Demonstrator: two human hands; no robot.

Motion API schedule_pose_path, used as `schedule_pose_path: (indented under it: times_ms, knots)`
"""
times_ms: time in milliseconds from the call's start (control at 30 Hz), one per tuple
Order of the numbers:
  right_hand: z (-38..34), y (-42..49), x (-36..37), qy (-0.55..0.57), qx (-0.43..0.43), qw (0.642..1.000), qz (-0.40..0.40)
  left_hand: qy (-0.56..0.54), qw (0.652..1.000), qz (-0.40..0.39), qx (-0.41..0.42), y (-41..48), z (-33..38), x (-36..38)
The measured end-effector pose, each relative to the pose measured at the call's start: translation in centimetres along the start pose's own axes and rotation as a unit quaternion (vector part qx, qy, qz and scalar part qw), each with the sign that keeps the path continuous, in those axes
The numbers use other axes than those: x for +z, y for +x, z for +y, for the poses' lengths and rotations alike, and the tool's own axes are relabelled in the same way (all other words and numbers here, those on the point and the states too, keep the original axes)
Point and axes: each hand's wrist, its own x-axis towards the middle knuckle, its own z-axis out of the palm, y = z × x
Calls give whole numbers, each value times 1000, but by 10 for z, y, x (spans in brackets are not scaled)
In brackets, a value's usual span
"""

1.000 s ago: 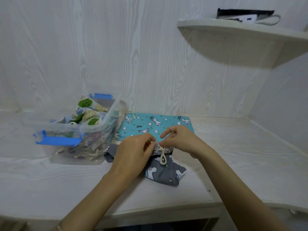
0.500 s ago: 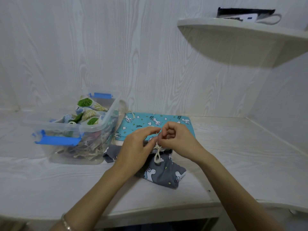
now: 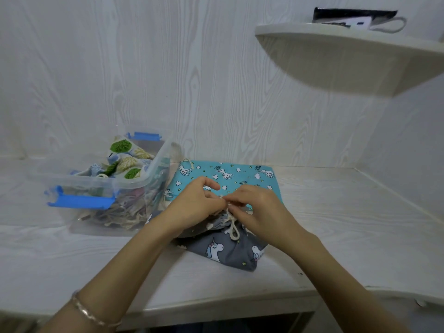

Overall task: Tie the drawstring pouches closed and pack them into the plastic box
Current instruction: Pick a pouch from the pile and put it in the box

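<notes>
White wood-grain surface (image 3: 336, 212): both hands, left hand (image 3: 192, 205) and right hand (image 3: 259, 210), grip pinched on the cord (image 3: 231, 223) of the grey unicorn pouch (image 3: 228, 251), right of the plastic box (image 3: 134, 186).

No legible text anywhere (small dark lettering on the turquoise pouch (image 3: 230, 175), too blurred to read)
</notes>
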Motion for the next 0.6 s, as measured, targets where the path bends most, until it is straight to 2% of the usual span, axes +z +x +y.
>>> schedule_pose_path:
  times_ms: [100, 200, 400, 467, 600]
  knots:
    - [-4, 0, -3, -38, -14, 999, -22, 50, 998, -28, -9, 0, 7, -4]
    - [-6, 2, -8, -49, -23, 998, -33, 88, 992, -87, -2, -2, 14, -8]
    - [-10, 4, -13, -66, -11, 996, -57, 78, 989, -124, 26, -4, 14, -10]
    - [-10, 4, -15, -16, 39, 997, -67, 79, 990, -105, 51, -6, 14, -8]
    - [-7, 4, -14, 120, 134, 981, -72, 104, 992, -1, 69, -13, 14, 3]
